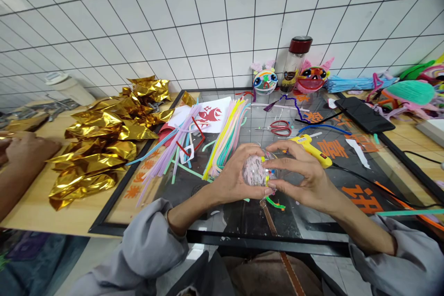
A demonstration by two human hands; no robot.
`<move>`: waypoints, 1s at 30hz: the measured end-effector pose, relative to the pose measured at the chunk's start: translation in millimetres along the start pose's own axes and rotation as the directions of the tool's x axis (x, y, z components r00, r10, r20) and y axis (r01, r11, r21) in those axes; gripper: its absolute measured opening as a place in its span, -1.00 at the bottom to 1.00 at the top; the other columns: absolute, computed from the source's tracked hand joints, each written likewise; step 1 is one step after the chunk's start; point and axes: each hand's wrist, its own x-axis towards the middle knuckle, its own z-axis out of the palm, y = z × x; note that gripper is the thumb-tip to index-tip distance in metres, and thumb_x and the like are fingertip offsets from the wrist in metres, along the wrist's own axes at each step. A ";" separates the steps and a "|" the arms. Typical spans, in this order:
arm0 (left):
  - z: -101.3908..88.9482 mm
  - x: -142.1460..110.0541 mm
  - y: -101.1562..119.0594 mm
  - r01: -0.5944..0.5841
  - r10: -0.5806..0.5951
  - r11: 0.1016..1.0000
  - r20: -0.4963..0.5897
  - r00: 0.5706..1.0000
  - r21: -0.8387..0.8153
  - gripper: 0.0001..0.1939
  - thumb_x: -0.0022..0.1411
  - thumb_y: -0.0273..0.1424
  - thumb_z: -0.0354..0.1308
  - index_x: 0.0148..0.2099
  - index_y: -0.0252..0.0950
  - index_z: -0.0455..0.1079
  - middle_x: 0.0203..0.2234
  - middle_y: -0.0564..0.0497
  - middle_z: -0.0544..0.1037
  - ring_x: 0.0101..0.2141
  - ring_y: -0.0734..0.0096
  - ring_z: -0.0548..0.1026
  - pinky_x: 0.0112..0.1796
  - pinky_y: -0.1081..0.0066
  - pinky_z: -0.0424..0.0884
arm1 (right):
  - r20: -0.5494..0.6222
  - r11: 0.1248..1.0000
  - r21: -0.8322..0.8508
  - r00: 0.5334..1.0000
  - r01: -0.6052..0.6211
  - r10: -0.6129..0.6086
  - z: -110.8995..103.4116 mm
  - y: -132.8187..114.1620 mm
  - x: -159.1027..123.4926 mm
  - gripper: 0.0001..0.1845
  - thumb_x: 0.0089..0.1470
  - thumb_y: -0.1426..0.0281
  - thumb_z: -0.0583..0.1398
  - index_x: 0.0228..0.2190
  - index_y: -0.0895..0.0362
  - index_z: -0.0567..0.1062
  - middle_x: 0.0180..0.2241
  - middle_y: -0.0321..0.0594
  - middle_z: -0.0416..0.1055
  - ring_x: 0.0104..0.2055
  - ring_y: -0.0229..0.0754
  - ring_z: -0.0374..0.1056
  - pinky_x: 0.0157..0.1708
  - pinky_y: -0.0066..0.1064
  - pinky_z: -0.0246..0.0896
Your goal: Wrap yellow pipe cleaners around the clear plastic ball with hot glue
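Between my hands is a clear round ball (255, 172) with pale pink stuff inside and yellow bits along its right side. My left hand (231, 175) wraps around the ball from the left, thumb below it. From the right, my right hand (301, 173) grips the yellow-edged side with its fingertips. The ball is held above the dark glass tabletop. Just beyond my right hand lies a yellow hot glue gun (314, 150). Red-handled scissors (280, 128) rest farther back. A bundle of coloured pipe cleaners (225, 141) is left of the ball.
Crumpled gold foil (114, 125) covers the left side, near another person's arm (24, 162). Along the wall stand two decorated animal heads (264, 81) and a glass bottle (294, 62). A black phone (364, 114) lies right. The glue gun's cable (374, 182) runs rightward.
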 end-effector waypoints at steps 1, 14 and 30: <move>0.0 0.0 -0.2 -0.002 0.002 1.000 -0.002 1.000 0.001 -0.37 -0.05 -0.24 0.44 0.04 -0.14 0.24 0.02 -0.09 0.39 0.12 0.09 0.34 0.17 0.08 0.24 | -0.008 1.000 0.006 1.000 0.008 -0.008 -0.1 -0.1 0.3 -0.79 0.12 0.29 0.30 -0.17 0.02 0.58 -0.02 -0.07 0.43 0.02 0.00 0.40 -0.01 -0.07 0.30; 0.8 0.3 0.6 -0.008 0.007 1.000 -0.014 1.000 -0.016 -0.37 -0.03 -0.27 0.42 0.03 -0.15 0.21 0.00 -0.09 0.36 0.08 0.14 0.35 0.14 0.14 0.27 | -0.009 0.998 -0.069 1.000 -0.005 0.004 -4.0 -2.0 0.9 -0.78 0.26 0.45 0.11 -0.18 0.06 0.55 0.00 -0.08 0.40 0.09 -0.03 0.34 0.06 -0.08 0.19; 1.8 -0.1 -1.4 -0.034 0.034 0.999 -0.013 0.999 0.007 -0.35 -0.05 -0.29 0.43 0.05 -0.17 0.21 0.02 -0.12 0.37 0.11 0.10 0.34 0.16 0.08 0.26 | -0.001 0.990 -0.137 1.000 0.023 -0.024 -1.3 -2.3 -1.0 -0.76 0.27 0.44 0.08 -0.14 0.05 0.53 0.05 -0.05 0.37 0.12 0.00 0.31 0.03 -0.07 0.22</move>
